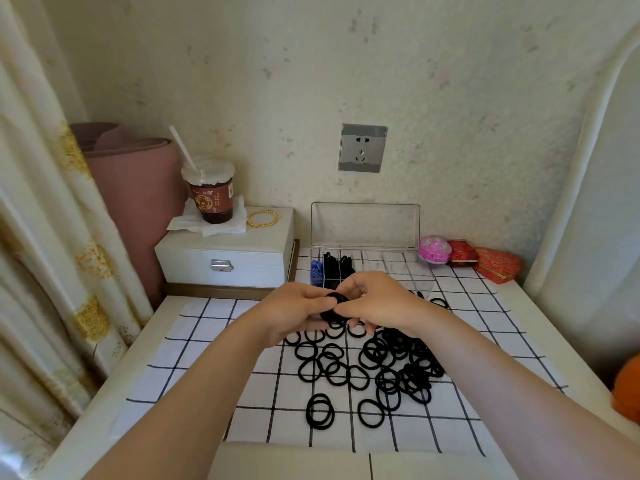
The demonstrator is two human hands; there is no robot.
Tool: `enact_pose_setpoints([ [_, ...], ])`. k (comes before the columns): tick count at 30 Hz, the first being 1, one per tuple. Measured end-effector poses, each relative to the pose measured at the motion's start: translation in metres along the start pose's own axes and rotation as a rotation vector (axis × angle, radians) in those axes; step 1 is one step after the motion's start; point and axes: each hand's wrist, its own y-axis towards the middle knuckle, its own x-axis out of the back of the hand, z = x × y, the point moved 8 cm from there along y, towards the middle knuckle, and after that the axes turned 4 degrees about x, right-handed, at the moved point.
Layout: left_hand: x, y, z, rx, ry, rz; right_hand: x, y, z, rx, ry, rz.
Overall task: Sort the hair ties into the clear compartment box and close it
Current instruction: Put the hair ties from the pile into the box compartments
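Pinched stack of black hair ties (333,299) between left grip (294,310) and right grip (374,303), both clenched on it, just in front of clear compartment box (398,268). Saw lid (365,225) upright, black ties (334,268) in box's left-end compartments beside blue item (316,270). Found loose tie pile (415,368) on checked mat (194,344) on desk (104,410), nearer than box.

home bedroom | curtain (52,209), jewellery box (225,252) (bangles (262,218) on top)
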Motion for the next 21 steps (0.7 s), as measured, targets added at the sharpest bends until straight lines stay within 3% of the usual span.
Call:
enact_pose_setpoints([
  [7, 0.003, 0.001, -0.011, -0.05, -0.08, -0.094, 0.001, -0.005, -0.006, -0.104, 0.432, 0.159],
  [13, 0.009, 0.0, -0.024, -0.109, -0.047, -0.213, 0.007, -0.002, -0.014, -0.195, 0.653, 0.053],
  [17, 0.002, 0.003, -0.031, -0.142, 0.016, -0.19, 0.011, -0.003, -0.016, -0.211, 0.694, 0.026],
  [21, -0.006, 0.005, -0.041, -0.176, 0.238, -0.145, 0.028, -0.003, -0.021, -0.214, 0.599, -0.063],
])
